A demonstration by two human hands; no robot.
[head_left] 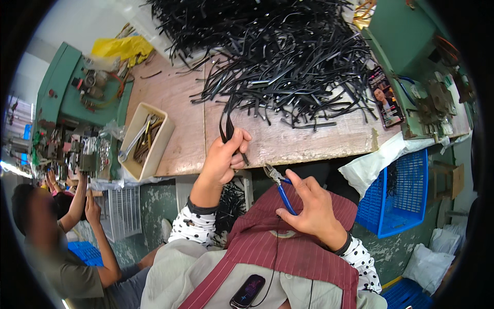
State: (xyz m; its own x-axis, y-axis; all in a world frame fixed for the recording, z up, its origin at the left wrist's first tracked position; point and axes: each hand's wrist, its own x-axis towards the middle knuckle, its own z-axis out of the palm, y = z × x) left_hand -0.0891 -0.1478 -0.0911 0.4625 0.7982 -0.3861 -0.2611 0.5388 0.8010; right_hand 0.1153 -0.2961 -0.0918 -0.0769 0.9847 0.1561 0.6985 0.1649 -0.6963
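Observation:
My left hand (222, 158), at the table's front edge, is closed round a small bunch of flat black strips (228, 123). Their upper parts stick out toward the heap, and short ends poke out below the fingers. My right hand (315, 208) holds a pair of blue-handled cutting pliers (284, 193) in front of my apron. The pliers' jaws point up and left, a short way from the strip ends and apart from them. A large tangled heap of black strips (293, 67) covers the back and middle of the wooden table (180, 113).
Left on the table stands a cream bin (165, 135) with a wrench and other tools. Green machines (59, 98) flank both sides. A phone (385, 100) leans at the right. Blue crates (399, 195) and white sacks lie lower right. Another person (69, 262) works at the left.

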